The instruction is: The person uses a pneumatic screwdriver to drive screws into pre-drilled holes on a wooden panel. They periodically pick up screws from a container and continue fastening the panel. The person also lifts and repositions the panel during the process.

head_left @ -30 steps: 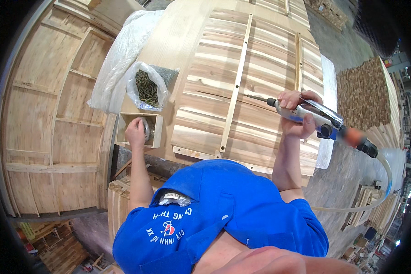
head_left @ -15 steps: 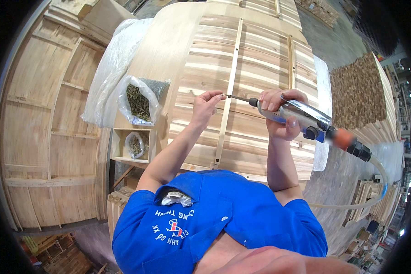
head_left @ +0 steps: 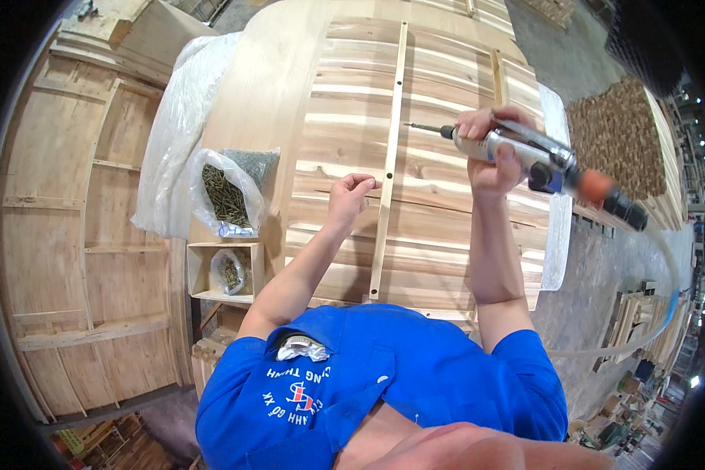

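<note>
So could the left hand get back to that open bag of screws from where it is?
Probably yes. The left hand hovers by the thin wooden strip, and the open bag of screws lies to its left on the same panel with nothing between them.

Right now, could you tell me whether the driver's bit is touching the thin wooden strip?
Apart. The head view shows the bit of the driver ending right of the strip, with bare panel between them.
</note>
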The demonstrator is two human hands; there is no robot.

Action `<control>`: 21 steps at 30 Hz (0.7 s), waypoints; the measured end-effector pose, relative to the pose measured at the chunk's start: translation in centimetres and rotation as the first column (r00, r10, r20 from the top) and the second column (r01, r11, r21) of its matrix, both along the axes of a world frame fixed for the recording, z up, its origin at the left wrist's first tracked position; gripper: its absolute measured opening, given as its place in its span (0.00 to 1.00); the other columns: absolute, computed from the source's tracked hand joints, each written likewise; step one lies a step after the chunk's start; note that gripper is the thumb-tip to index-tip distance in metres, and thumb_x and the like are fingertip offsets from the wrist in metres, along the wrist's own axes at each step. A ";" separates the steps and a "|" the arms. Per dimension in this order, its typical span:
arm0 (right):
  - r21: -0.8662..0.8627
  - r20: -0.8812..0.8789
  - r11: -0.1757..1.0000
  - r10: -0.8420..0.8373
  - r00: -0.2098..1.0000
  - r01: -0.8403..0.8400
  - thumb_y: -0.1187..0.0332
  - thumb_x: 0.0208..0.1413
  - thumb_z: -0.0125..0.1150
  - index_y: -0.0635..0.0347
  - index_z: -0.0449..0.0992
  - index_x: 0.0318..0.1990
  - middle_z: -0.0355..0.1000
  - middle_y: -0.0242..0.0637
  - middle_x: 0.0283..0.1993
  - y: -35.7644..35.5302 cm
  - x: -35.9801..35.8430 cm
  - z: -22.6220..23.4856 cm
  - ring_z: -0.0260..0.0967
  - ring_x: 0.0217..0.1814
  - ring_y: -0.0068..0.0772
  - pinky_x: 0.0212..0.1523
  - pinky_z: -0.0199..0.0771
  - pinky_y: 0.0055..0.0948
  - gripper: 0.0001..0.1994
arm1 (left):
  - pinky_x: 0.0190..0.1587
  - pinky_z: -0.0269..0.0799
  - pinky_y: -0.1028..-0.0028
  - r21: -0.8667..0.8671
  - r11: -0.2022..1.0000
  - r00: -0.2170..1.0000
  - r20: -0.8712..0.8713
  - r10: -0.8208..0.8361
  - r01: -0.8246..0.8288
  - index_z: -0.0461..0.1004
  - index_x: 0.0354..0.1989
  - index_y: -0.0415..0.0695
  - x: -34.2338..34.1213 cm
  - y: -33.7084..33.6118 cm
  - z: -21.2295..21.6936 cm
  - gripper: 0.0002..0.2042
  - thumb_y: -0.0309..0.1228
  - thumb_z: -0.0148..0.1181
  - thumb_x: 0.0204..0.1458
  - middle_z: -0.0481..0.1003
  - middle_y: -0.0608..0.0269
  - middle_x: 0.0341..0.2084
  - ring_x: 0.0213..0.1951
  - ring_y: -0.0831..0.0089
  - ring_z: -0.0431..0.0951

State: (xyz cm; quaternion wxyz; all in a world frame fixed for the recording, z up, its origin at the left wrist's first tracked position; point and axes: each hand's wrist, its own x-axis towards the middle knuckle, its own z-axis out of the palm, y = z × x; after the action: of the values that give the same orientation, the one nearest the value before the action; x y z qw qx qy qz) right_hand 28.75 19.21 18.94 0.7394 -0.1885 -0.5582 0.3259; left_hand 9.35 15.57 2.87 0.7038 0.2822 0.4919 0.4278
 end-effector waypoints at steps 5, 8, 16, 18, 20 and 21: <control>-0.040 -0.125 0.980 0.187 0.974 -0.193 0.58 0.47 0.59 0.67 0.61 0.45 0.66 0.41 0.26 1.3 -0.6 -0.9 0.65 0.28 0.33 0.35 0.69 0.37 0.24 | 0.14 0.48 0.87 0.005 0.993 0.993 -0.031 0.115 -0.115 0.72 0.41 0.38 -0.4 1.7 -1.4 0.09 0.27 0.56 0.52 0.77 0.60 0.32 0.12 0.91 0.53; -0.118 -0.082 0.972 0.196 0.977 -0.204 0.55 0.46 0.62 0.66 0.60 0.46 0.65 0.41 0.25 0.9 -1.6 -1.2 0.65 0.28 0.33 0.36 0.68 0.38 0.28 | 0.14 0.48 0.87 -0.029 0.992 0.992 -0.005 0.123 -0.123 0.72 0.40 0.38 -0.6 3.5 -1.2 0.09 0.26 0.55 0.52 0.77 0.59 0.33 0.12 0.91 0.54; -0.198 -0.080 0.958 0.195 0.977 -0.208 0.54 0.45 0.65 0.64 0.61 0.45 0.66 0.39 0.24 2.5 -2.2 -2.8 0.66 0.27 0.32 0.35 0.68 0.37 0.28 | 0.14 0.47 0.86 0.023 0.995 0.990 0.108 0.089 -0.092 0.71 0.42 0.35 1.6 6.6 -0.2 0.10 0.25 0.53 0.52 0.77 0.59 0.33 0.13 0.91 0.53; -0.199 -0.081 0.957 0.198 0.977 -0.210 0.54 0.45 0.66 0.64 0.61 0.45 0.66 0.39 0.24 2.9 -1.9 -3.4 0.66 0.26 0.32 0.34 0.68 0.37 0.28 | 0.14 0.46 0.87 0.020 0.996 0.989 0.122 0.085 -0.088 0.70 0.42 0.35 1.8 7.3 -0.3 0.10 0.24 0.53 0.52 0.77 0.59 0.33 0.14 0.91 0.53; -0.198 -0.080 0.958 0.197 0.977 -0.209 0.54 0.45 0.66 0.64 0.61 0.45 0.66 0.39 0.24 3.2 -1.7 -3.9 0.66 0.26 0.32 0.34 0.68 0.37 0.28 | 0.14 0.46 0.87 0.031 0.994 0.990 0.103 0.097 -0.100 0.71 0.42 0.35 2.0 7.8 -0.5 0.10 0.24 0.53 0.52 0.77 0.58 0.33 0.14 0.91 0.54; -0.200 -0.081 0.959 0.189 0.979 -0.202 0.54 0.45 0.66 0.64 0.61 0.45 0.66 0.39 0.24 3.4 -1.6 -4.1 0.66 0.26 0.32 0.34 0.68 0.37 0.28 | 0.14 0.46 0.87 0.037 0.994 0.990 0.094 0.103 -0.107 0.71 0.42 0.35 2.0 7.9 -0.6 0.10 0.24 0.53 0.52 0.77 0.58 0.33 0.14 0.92 0.54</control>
State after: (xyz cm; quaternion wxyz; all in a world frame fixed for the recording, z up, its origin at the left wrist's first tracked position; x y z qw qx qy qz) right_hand 27.12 22.57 14.83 0.6966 -0.1983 -0.5142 0.4593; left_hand 11.39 23.51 2.24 0.6963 0.2505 0.4641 0.4869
